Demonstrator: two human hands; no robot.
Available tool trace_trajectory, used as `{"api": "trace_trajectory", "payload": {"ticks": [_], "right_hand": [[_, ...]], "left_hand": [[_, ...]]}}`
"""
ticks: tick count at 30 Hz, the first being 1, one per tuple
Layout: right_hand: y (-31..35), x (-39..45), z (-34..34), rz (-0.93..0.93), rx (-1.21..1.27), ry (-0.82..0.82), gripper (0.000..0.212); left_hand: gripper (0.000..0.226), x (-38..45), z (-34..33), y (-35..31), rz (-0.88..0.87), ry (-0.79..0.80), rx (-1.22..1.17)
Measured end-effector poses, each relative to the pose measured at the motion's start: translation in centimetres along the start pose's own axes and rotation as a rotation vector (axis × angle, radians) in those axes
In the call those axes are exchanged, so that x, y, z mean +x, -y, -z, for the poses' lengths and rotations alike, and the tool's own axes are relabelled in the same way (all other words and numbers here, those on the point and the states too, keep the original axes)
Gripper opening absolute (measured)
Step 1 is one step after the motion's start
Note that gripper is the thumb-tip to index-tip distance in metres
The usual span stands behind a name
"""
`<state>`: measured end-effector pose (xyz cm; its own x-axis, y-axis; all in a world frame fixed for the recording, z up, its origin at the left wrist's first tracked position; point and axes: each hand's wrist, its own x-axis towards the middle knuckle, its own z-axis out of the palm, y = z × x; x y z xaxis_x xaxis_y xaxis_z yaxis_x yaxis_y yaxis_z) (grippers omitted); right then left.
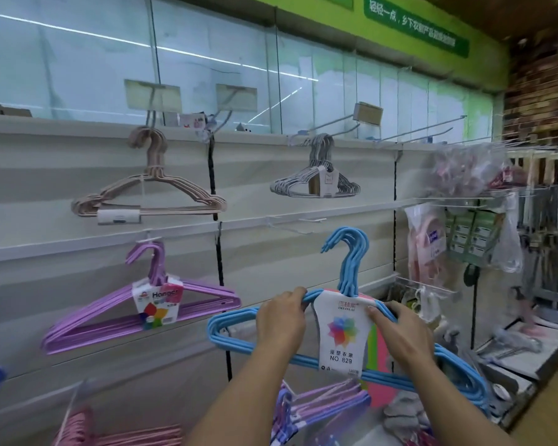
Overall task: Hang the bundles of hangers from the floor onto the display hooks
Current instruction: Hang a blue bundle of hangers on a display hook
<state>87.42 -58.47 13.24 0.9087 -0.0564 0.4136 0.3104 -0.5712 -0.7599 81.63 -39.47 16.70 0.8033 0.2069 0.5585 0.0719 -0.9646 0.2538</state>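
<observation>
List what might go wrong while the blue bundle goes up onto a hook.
1. The blue bundle has several hook tops fanned apart; some may miss the empty hook above it, leaving the bundle hanging crooked.
2. The left hand and right hand hold only the shoulders beside the label, so the bundle might tip.
3. Its long left end sits near the purple bundle and could snag it.

I am looking at a pale slatted display wall (303, 252) split by dark upright rails (219, 252). Above it runs a band of glossy bluish panels (207, 59) that catch streaks of ceiling light, topped by a green sign strip (416, 24) with white lettering. At far right I see a brown brick-pattern wall (541, 85) and low grey shelves (529, 355).
</observation>
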Motion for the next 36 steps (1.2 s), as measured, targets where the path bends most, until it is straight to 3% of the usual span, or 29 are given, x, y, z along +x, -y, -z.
{"api": "trace_trajectory", "payload": {"ticks": [16,27,36], "right_hand": [[-5.8,16.4,-8.5,-0.027,0.058,0.09,0.029],[-3.6,26.9,-12.8,0.198,0.097,0.298,0.023],[-3.3,28.5,-16.1,0.31,0.22,0.442,0.018]], "left_hand": [[0.027,13.2,-11.0,1.1,0.087,-0.013,0.07],[0.032,18.1,-14.1,1.8,0.331,-0.268,0.127],[0.035,18.7,-14.0,3.2,0.273,-0.407,0.37]]}}
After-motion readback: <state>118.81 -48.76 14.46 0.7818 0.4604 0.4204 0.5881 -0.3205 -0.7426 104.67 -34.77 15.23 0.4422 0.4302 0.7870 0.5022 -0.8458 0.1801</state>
